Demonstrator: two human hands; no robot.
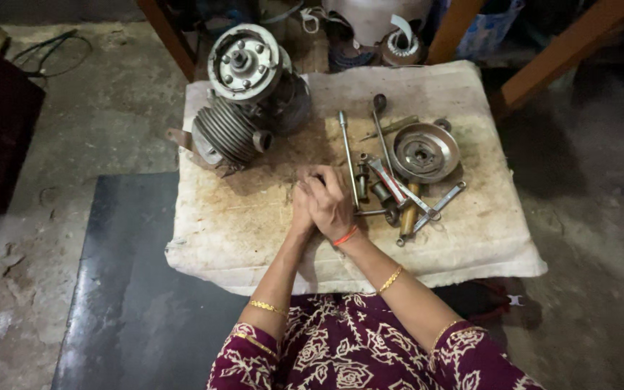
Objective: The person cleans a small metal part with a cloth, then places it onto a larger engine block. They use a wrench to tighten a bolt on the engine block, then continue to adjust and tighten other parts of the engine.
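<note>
Layout around the cloth pad

On pad: engine at far left, pulley disc far right, wrenches before disc, clasped hands mid-pad.

Two hands, the left hand and the right hand, are pressed together over one stained cloth pad. One small engine with a finned cylinder lies on the pad's far left part. One round metal pulley disc lies to the right. One long T-handle socket wrench runs beside it. One flat open-ended spanner lies at the right of the tool heap. One wooden-handled tool lies under it. The small sockets and bolts in the heap are too jumbled to count. Three gold bangles show on the arms, and one orange thread on the right wrist.
</note>
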